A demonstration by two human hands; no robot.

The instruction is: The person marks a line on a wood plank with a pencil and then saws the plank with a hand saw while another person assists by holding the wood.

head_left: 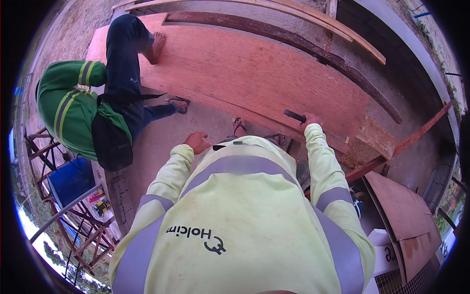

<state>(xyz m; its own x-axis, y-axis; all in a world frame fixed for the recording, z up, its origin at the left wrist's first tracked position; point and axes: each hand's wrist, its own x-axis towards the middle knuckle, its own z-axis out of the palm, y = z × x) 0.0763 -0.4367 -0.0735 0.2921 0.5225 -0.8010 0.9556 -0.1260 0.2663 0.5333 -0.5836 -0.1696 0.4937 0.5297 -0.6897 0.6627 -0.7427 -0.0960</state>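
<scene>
Two hands up front: your right hand is closed on a dark tool, tip resting on the plywood near its near edge, toward the right end. Your left hand hangs loose, half-curled, holding nothing, off the sheet over bare ground. Co-worker in green stands w/ one bare foot on the sheet's far-left corner.

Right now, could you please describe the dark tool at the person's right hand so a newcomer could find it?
Start at the big reddish plywood sheet lying on the ground. Follow its near edge to the person's right hand; the short black tool lies flat there, jutting left from the fingers. It is the only small dark thing on the bare sheet.
</scene>
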